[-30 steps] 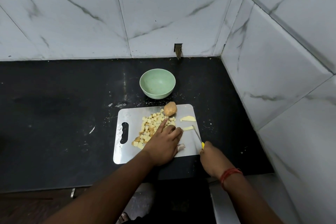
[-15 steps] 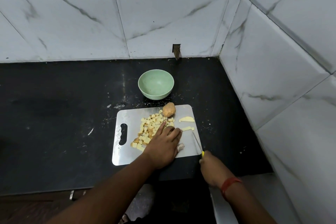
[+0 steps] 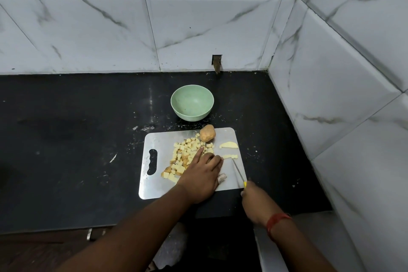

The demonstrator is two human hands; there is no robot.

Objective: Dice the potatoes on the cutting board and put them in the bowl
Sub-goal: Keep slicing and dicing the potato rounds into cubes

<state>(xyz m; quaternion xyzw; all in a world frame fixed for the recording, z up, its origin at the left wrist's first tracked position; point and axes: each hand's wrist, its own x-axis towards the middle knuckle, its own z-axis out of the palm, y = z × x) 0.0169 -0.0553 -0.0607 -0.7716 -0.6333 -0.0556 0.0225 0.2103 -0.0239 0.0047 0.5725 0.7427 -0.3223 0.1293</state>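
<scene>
From the head view, you are working on a metal cutting board (image 3: 154, 141) lying on the black tabletop (image 3: 66, 139), close to the right-hand wall tiles (image 3: 331, 95). Your left hand (image 3: 199, 178) is resting on the board with its fingers (image 3: 199, 151) curled over a piece of potato, of which only a small brown part is showing; the forefinger is stretching out into the pile of diced potato (image 3: 184, 157) spreading to the left and far side of the hand. Your right hand (image 3: 254, 200) is gripping the yellow handle of a knife (image 3: 238, 171), fingers wrapped tight round it, and the blade is pointing away from you over the right part of the board, just beside your left hand. Two pale potato slices (image 3: 229, 145) are lying to the right, far of the blade tip. A whole unpeeled potato (image 3: 207, 133) is sitting at the board's far edge. The green bowl (image 3: 192, 104) is standing just beyond it, holding nothing visible. A red thread (image 3: 277, 219) is circling your right wrist.
</scene>
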